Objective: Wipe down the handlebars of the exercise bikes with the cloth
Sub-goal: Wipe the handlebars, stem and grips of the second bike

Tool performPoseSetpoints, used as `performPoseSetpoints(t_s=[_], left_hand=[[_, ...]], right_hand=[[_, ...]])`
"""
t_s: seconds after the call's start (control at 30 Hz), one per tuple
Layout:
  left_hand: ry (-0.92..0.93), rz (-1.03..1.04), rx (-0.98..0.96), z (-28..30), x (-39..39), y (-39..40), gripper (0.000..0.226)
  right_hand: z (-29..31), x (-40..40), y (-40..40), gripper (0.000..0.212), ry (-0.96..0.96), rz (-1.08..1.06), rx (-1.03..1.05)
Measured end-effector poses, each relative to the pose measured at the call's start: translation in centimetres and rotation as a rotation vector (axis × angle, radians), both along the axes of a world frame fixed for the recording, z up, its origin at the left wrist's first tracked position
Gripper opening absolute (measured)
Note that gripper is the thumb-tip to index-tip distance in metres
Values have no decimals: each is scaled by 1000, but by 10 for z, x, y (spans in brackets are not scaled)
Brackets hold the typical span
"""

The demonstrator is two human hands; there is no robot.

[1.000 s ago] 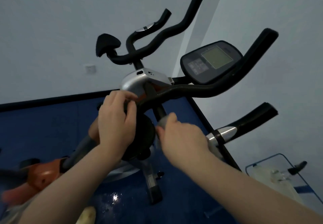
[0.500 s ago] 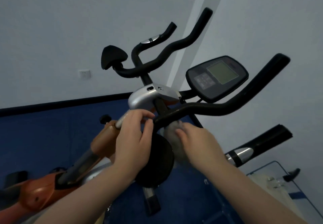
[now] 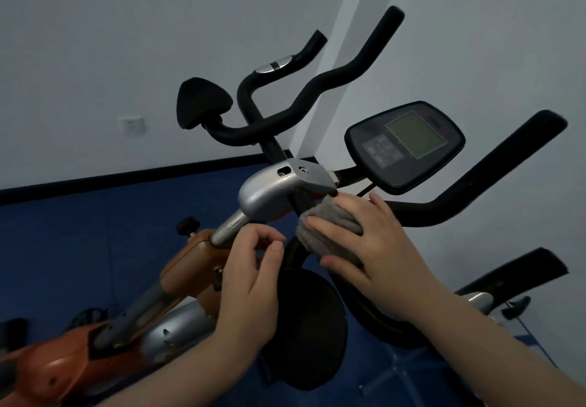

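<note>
Cloth (image 3: 329, 227), grey and bunched, sits mid-frame, wrapped round the black handlebar (image 3: 444, 208) under my gripping right hand (image 3: 377, 248); my left hand (image 3: 253, 276), lower centre, hangs loosely curled, holding nothing.

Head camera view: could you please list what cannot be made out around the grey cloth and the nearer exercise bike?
- Black handlebar centre: covered by the grey folded cloth and the right hand.
- Left hand fingertips: curled; contact with the silver stem unclear.
- Black console buttons: too dark and small to read.
- Orange bike frame: cut off by the left and bottom edges.
- Lower right grip: blurred.
</note>
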State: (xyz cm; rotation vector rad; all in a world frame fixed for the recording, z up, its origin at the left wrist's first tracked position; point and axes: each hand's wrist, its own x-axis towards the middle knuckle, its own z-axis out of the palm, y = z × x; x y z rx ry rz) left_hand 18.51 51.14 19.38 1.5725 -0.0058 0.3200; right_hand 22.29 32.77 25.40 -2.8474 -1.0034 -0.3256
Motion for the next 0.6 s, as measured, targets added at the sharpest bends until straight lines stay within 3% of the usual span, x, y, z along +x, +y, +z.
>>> performPoseSetpoints(t_s=[0.27,0.43,0.53,0.6], left_hand=[[8,-24,-29,0,1,-1,9],[1,-25,70,1,2,0,12],[-32,0,107,0,-1,1,14],[-53,1,147,1,-1,2,15]], right_hand=[[18,30,7,33,-142,372,-218],[26,36,12,23,-58,305,-101],[6,19,20,21,36,409,-77],[16,29,6,20,-47,413,-101]])
